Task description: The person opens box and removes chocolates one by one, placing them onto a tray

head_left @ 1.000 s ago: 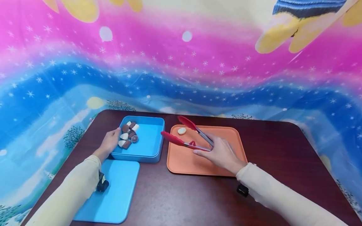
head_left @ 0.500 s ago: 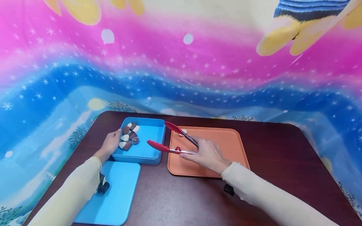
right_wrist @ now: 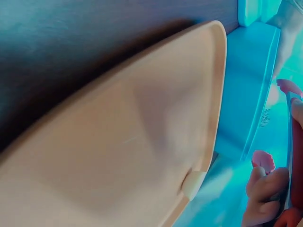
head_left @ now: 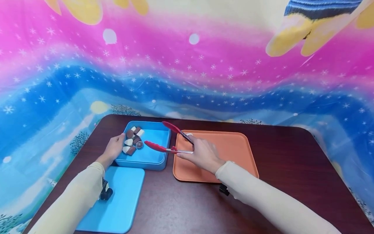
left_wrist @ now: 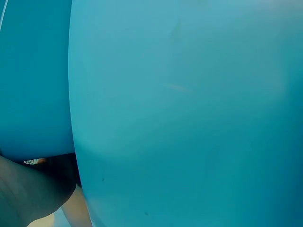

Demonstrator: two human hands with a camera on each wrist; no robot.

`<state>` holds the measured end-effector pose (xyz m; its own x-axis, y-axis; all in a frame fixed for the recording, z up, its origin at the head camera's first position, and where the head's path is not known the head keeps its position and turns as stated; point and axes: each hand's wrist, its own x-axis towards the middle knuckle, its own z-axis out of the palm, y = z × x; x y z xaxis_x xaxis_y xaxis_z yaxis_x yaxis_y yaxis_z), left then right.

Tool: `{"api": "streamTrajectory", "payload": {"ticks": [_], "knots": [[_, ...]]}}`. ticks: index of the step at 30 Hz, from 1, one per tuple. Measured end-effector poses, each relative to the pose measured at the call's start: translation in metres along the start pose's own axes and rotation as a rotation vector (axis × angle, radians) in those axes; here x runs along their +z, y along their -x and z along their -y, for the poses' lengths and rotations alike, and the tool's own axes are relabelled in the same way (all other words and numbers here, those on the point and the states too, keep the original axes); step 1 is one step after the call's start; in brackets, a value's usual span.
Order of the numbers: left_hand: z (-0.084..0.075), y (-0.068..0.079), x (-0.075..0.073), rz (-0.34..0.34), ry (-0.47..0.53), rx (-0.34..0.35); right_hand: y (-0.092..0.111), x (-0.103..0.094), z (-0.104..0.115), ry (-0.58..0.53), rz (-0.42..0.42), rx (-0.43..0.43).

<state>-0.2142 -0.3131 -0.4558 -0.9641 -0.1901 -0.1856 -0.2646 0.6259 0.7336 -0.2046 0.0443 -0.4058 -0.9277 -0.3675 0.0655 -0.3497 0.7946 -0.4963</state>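
Observation:
My left hand [head_left: 113,149] holds the left wall of an open blue box [head_left: 155,156]. Chocolates in white, brown and dark brown [head_left: 133,140] lie bunched along that side of the box. With my right hand [head_left: 205,154] I grip metal tongs [head_left: 155,147] with red tips. Their arms are spread wide and reach left over the box, nothing between the tips. An orange tray [head_left: 233,156] lies under my right hand. One white piece [right_wrist: 193,185] sits at the tray's rim in the right wrist view; in the head view my hand and the tongs mostly cover it.
A flat blue lid [head_left: 119,201] lies in front of the box, below my left forearm. All this stands on a dark brown table [head_left: 181,208]. A printed cloth [head_left: 187,81] with snowflakes hangs behind the table and along its sides.
My right hand has carried the spread tongs left, from above the tray to over the box, mostly covering the white piece. My left hand stays at the box.

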Motion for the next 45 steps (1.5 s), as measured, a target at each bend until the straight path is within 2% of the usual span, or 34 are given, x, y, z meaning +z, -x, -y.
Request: {"api": "streamTrajectory", "payload": {"ticks": [7, 16, 21, 26, 30, 40, 45], "knots": [[0.0, 0.001, 0.0, -0.009, -0.001, 0.003, -0.017, 0.005, 0.015, 0.037, 0.021, 0.023], [-0.001, 0.002, 0.001, 0.002, -0.007, -0.011, -0.036, 0.011, 0.033, 0.19, 0.026, -0.069], [-0.001, 0.003, 0.001, -0.001, -0.011, -0.004, -0.048, 0.013, 0.042, 0.259, 0.061, -0.077], [0.0, 0.005, 0.001, 0.03, -0.004, -0.033, -0.058, 0.018, 0.05, 0.312, 0.088, -0.062], [-0.001, 0.006, 0.003, 0.047, -0.003, -0.038, -0.062, 0.023, 0.052, 0.313, 0.099, -0.035], [-0.002, 0.006, 0.002, 0.007, -0.013, 0.023, -0.066, 0.035, 0.056, 0.329, 0.123, -0.016], [0.001, 0.005, 0.001, -0.001, -0.018, 0.011, -0.068, 0.039, 0.057, 0.342, 0.135, -0.031]]}}
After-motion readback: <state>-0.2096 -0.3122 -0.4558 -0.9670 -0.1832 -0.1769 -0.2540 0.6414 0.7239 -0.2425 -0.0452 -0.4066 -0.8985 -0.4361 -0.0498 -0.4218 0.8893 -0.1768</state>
